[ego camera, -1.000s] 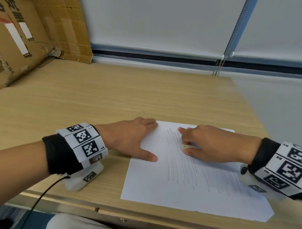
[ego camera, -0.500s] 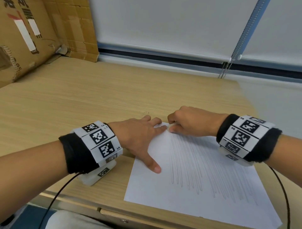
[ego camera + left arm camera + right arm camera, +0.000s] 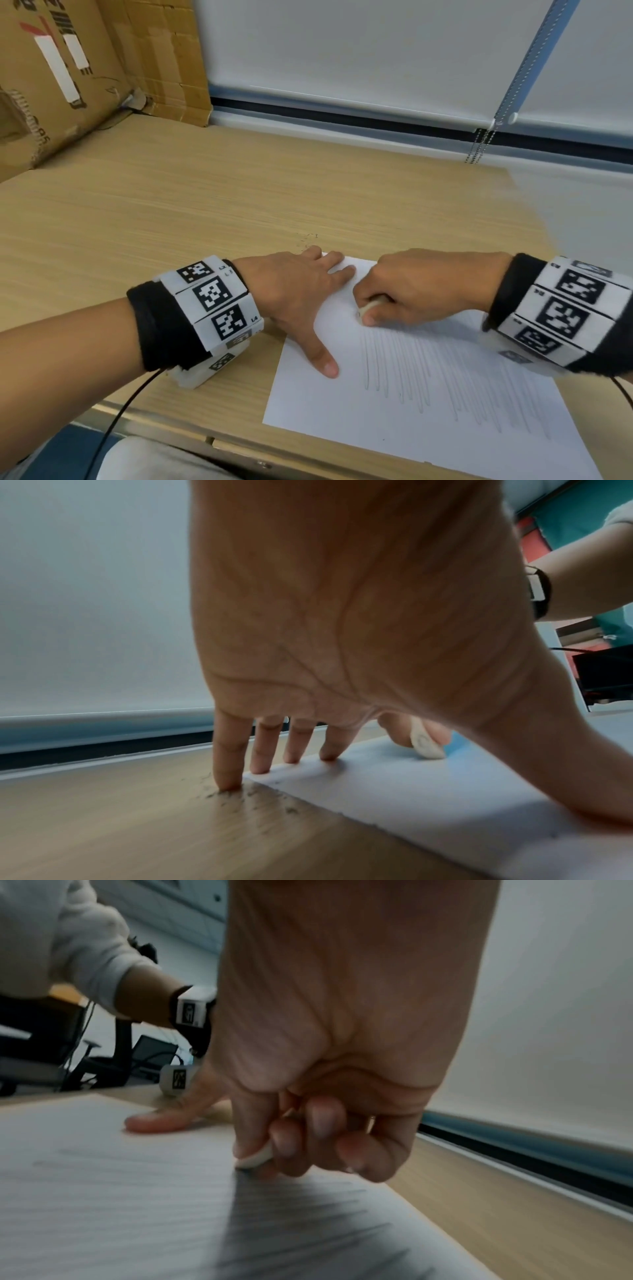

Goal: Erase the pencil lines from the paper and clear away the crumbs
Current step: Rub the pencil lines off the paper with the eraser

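Only "L4" reads—right hand [image 3: 421, 287] pinches eraser [image 3: 368, 307]; left hand [image 3: 294, 294] flat on paper [image 3: 428, 411].

Desk: I am viewing a light wood desk [image 3: 171, 205] | Rear: white roller blind [image 3: 342, 51] hanging with bead chain [image 3: 479, 147] | Left: cardboard boxes [image 3: 51, 68] leaning | Background: black office chair [image 3: 103, 1056] standing.

From my right wrist camera I see my right hand [image 3: 329, 1047] curled around a small white eraser [image 3: 255, 1157], fingers [image 3: 291, 1139] pinching it with its lower end touching the paper [image 3: 103, 1191]. Blurred pencil lines [image 3: 308, 1218] run across the sheet below it. My left hand's thumb [image 3: 161, 1119] presses flat near the paper's far edge. The wooden surface [image 3: 514, 1226] shows beside the sheet's right edge.
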Action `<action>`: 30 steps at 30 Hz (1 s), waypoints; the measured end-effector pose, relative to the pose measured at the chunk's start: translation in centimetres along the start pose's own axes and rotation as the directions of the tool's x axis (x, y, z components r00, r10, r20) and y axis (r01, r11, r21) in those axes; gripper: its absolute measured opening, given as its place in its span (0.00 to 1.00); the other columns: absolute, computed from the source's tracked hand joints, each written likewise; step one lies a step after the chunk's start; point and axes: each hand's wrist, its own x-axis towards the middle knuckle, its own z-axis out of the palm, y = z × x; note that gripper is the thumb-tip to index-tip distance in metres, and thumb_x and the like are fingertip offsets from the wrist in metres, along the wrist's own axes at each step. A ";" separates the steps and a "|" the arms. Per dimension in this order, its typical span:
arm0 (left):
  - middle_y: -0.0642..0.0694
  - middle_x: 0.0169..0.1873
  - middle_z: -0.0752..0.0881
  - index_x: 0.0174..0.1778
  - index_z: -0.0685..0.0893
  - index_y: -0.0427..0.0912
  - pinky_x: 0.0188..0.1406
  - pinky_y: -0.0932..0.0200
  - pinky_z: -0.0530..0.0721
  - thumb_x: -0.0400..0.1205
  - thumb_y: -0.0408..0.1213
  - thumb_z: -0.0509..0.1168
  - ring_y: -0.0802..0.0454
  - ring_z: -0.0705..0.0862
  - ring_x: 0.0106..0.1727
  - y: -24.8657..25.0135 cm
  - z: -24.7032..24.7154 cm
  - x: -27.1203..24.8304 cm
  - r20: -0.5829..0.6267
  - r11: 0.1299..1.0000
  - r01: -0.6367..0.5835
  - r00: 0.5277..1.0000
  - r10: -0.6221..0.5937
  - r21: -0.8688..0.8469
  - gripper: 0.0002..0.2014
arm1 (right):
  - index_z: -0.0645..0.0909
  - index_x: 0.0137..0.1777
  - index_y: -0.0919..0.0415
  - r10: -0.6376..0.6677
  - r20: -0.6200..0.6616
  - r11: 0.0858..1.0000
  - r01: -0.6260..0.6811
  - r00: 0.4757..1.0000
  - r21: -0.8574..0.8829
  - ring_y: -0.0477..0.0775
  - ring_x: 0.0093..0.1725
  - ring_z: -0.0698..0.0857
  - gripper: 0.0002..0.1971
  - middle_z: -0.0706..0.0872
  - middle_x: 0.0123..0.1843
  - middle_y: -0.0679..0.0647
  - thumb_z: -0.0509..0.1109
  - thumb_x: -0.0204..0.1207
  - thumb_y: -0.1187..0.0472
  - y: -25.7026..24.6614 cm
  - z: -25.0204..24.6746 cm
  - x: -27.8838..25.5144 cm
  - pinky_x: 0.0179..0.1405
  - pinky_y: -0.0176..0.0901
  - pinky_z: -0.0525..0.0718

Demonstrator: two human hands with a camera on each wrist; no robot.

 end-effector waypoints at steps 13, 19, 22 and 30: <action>0.55 0.84 0.43 0.85 0.36 0.58 0.75 0.46 0.66 0.57 0.77 0.72 0.49 0.48 0.82 0.1 -0.2 0.3 0.031 0.999 0.002 1.000 -0.004 0.047 0.69 | 0.70 0.30 0.45 0.071 -0.005 0.995 -0.070 0.997 0.075 0.43 0.27 0.74 0.18 0.77 0.28 0.44 0.62 0.82 0.45 1.3 0.1 0.7 0.30 0.40 0.72; 0.55 0.83 0.43 0.85 0.35 0.59 0.76 0.45 0.67 0.56 0.76 0.72 0.48 0.48 0.83 0.2 -0.2 0.5 0.036 0.999 0.009 0.999 -0.010 0.046 0.70 | 0.71 0.30 0.52 0.098 -0.028 0.992 -0.096 0.995 0.088 0.49 0.27 0.74 0.19 0.75 0.27 0.47 0.61 0.82 0.47 1.0 0.9 0.5 0.31 0.48 0.75; 0.55 0.84 0.41 0.85 0.35 0.58 0.77 0.44 0.66 0.56 0.77 0.72 0.49 0.46 0.83 0.1 -0.1 0.6 0.038 0.999 0.013 0.999 -0.015 0.051 0.70 | 0.72 0.31 0.53 0.090 0.012 0.994 -0.090 0.996 0.069 0.49 0.28 0.74 0.19 0.75 0.28 0.47 0.60 0.82 0.46 0.7 0.4 0.5 0.32 0.49 0.75; 0.53 0.84 0.39 0.85 0.34 0.56 0.78 0.45 0.63 0.57 0.77 0.72 0.48 0.43 0.84 0.1 -0.1 0.6 0.044 0.999 0.016 0.999 -0.019 0.050 0.70 | 0.75 0.33 0.59 0.027 0.055 0.988 -0.035 0.998 0.148 0.52 0.27 0.72 0.20 0.76 0.27 0.51 0.61 0.82 0.46 0.6 1.1 0.1 0.32 0.52 0.76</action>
